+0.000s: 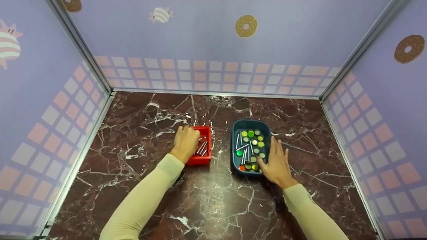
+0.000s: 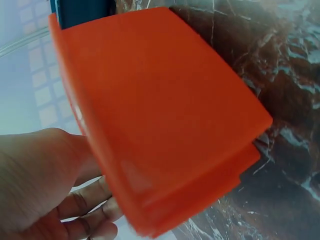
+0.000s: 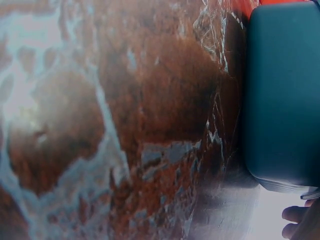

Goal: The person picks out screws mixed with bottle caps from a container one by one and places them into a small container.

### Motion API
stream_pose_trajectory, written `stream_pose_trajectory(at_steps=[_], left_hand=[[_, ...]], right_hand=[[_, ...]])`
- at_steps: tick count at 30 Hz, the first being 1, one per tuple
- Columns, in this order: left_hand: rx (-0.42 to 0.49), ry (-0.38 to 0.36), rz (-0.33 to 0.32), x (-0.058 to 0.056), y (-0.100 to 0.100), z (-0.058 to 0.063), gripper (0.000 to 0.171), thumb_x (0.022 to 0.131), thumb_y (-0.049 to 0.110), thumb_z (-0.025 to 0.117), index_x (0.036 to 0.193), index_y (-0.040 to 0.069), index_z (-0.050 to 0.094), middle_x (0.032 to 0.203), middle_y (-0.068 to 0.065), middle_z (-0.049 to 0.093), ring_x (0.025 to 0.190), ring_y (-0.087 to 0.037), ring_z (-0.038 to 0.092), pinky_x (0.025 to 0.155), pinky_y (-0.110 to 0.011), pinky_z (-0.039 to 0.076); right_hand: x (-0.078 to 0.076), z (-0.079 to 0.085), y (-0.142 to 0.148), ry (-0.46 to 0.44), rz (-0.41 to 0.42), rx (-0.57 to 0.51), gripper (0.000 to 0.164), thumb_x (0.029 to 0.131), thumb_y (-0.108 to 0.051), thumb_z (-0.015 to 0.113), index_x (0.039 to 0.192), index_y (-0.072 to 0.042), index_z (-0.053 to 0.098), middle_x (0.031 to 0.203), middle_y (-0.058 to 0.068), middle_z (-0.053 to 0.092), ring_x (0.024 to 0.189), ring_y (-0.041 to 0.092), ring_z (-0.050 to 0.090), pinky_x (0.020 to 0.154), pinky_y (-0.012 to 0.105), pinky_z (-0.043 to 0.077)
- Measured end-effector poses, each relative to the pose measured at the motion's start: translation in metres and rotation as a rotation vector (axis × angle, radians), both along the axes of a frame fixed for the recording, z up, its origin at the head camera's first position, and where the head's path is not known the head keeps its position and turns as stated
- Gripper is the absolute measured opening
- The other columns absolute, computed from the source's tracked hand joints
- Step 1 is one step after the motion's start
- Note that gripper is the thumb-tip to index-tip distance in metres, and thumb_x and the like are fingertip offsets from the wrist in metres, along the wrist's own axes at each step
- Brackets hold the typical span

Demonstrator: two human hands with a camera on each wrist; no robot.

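Note:
On the left of the tabletop is a red bin [image 1: 207, 153] with several thin silver screws [image 1: 202, 147] inside. My left hand [image 1: 186, 141] grips its left rim, fingers curled over the edge; the fingertips are partly hidden behind the bin's wall in the left wrist view. To the right stands a dark teal tray [image 1: 236, 126], holding more silver screws [image 1: 245, 155] and many small round discs [image 1: 251, 133] in green, yellow, silver and red. My right hand [image 1: 277, 163] rests along the tray's right rim, fingers extended and spread outside, thumb reaching over the inside edge.
Both containers stand on a dark red-brown marbled tabletop [image 1: 213, 200], with a narrow strip of it between them. Purple patterned panels [image 1: 200, 40] enclose the back and both sides, joined by metal-coloured corner strips [image 1: 358, 50].

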State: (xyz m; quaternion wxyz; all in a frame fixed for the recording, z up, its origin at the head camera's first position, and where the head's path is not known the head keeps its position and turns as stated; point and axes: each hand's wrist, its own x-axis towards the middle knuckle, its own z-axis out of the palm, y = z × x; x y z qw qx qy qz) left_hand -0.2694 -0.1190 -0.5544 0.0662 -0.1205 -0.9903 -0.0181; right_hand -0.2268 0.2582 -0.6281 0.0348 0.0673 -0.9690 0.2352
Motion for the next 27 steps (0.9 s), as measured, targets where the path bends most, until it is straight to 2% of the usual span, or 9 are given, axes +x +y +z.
stream_pose_trajectory(at_steps=[7,16,21,27], left_hand=[[0.029,-0.012,0.001,0.001,0.001,0.0,0.012,0.1,0.016,0.085,0.102,0.004,0.087,0.112,-0.02,0.087,0.111,-0.043,0.077,0.101,-0.057,0.054],[0.062,0.005,0.024,0.002,-0.003,0.009,0.022,0.104,0.026,0.085,0.109,0.004,0.087,0.117,-0.019,0.085,0.113,-0.042,0.077,0.099,-0.057,0.057],[0.093,0.042,0.028,0.004,-0.005,0.015,0.028,0.107,0.029,0.084,0.117,0.003,0.087,0.12,-0.02,0.083,0.116,-0.043,0.077,0.097,-0.058,0.059],[0.119,0.104,-0.003,0.006,0.001,0.019,0.033,0.108,0.033,0.081,0.124,0.004,0.083,0.124,-0.021,0.08,0.116,-0.043,0.076,0.095,-0.059,0.06]], right_hand=[[0.001,0.001,0.0,-0.006,0.001,-0.004,0.111,0.108,-0.045,0.071,0.184,0.004,0.008,0.189,0.034,0.026,0.18,0.055,0.017,0.143,0.082,0.012],[0.001,0.002,0.0,-0.005,0.0,0.002,0.11,0.108,-0.043,0.071,0.184,0.004,0.008,0.19,0.034,0.025,0.18,0.055,0.017,0.143,0.082,0.011],[0.001,0.002,0.0,-0.002,-0.003,-0.001,0.11,0.108,-0.043,0.072,0.184,0.005,0.008,0.189,0.034,0.027,0.18,0.056,0.018,0.143,0.082,0.012],[0.001,0.002,-0.001,-0.002,-0.002,0.002,0.109,0.108,-0.042,0.072,0.184,0.005,0.009,0.189,0.034,0.026,0.18,0.055,0.018,0.143,0.082,0.011]])
